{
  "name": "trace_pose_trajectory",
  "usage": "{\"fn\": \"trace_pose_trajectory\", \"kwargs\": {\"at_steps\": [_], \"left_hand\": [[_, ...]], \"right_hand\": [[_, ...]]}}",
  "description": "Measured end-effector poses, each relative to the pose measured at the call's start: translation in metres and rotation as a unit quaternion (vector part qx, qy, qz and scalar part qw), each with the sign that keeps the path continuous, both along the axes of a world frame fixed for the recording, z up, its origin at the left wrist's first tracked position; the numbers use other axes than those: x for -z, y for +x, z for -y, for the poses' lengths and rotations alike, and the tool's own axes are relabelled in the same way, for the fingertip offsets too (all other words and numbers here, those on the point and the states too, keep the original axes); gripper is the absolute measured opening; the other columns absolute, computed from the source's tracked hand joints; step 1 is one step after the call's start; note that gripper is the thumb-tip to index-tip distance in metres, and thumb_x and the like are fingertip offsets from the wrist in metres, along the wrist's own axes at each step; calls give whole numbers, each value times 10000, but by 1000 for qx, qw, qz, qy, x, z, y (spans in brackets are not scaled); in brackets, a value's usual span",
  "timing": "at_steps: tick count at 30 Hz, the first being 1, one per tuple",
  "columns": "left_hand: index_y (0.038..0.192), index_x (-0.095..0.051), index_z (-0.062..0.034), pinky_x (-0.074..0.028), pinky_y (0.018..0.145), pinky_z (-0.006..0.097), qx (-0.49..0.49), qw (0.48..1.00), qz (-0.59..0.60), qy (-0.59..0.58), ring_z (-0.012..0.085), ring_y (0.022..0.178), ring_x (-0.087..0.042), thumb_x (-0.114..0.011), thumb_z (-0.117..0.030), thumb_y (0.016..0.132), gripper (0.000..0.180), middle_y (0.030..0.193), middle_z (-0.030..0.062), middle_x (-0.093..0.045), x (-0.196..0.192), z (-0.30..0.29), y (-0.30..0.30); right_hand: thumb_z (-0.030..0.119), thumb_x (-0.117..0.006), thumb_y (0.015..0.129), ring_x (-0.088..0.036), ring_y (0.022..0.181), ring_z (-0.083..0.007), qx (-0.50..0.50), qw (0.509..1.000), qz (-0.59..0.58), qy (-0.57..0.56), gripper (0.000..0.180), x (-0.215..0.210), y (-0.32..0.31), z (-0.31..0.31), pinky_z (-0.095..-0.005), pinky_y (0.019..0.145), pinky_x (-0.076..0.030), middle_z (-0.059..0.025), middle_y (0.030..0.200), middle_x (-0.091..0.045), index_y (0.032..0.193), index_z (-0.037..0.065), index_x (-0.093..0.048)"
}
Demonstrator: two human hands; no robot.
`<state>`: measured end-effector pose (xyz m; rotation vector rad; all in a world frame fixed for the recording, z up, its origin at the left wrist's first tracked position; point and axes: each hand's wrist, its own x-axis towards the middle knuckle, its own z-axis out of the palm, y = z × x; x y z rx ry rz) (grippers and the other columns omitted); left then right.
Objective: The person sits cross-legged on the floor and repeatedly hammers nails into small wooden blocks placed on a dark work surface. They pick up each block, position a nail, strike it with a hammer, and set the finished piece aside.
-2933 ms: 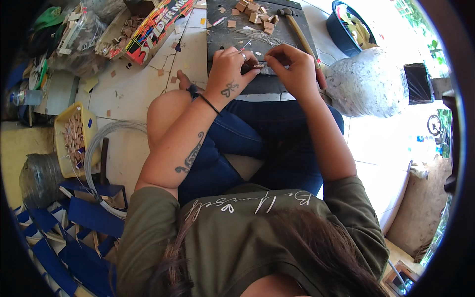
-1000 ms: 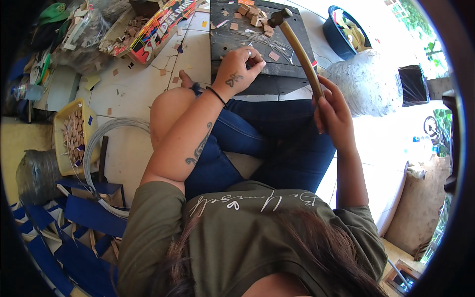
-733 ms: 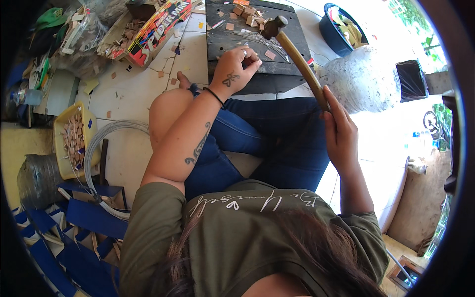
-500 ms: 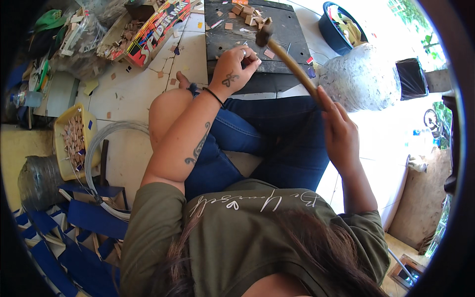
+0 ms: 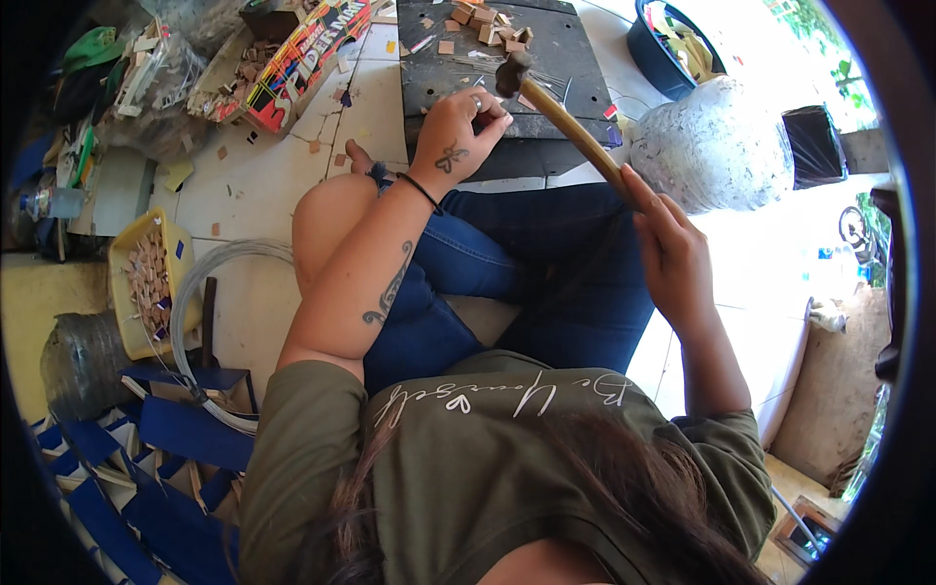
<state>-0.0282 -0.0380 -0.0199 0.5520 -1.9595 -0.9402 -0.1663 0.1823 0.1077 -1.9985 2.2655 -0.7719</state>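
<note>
A hammering step seems in hand: the right hand's fingers wrap the hammer, its head over the bench at about one o'clock from the left hand. Left thumb and fingertips press together, anything pinched hidden; striking calls for clear fingertips.

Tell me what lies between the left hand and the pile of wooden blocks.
In the head view, thin grey wires lie on the black table between the left hand and wooden blocks, the hammer's head partly hiding them.
</note>
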Motion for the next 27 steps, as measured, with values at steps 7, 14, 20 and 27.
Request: {"fn": "trace_pose_trajectory", "kwargs": {"at_steps": [7,14,20,27], "left_hand": [[727,-625,-13,-476,604,332,1,1000,3,12,236,644,-616,-689,-82,784,110,725,90,-624,1,0,0],[725,-623,-16,-468,603,337,-4,1000,-5,9,240,631,-600,-690,-90,782,115,726,87,-623,0,-1,0],[725,-623,-16,-468,599,340,-2,1000,-1,-9,243,637,-601,-690,-93,779,116,722,86,-620,1,-1,0],[741,-627,-15,-472,592,337,-3,1000,0,-5,242,613,-603,-695,-89,778,107,719,94,-632,2,-1,0]], "right_hand": [[-10,-515,903,-597,623,-274,-3,999,-4,36,486,2,-4,-1,-360,605,-486,-126,801,-571,1359,159,-516],[-10,-506,908,-595,631,-274,-10,999,15,-33,476,7,-6,-2,-348,615,-486,-126,796,-567,1361,138,-512],[-10,-502,913,-591,637,-258,0,998,19,-56,467,9,-10,-3,-335,627,-489,-130,831,-587,1353,142,-523],[-7,-502,913,-600,675,-255,-7,998,48,-39,471,13,-10,-3,-321,656,-487,-127,861,-600,1352,164,-527]]}}
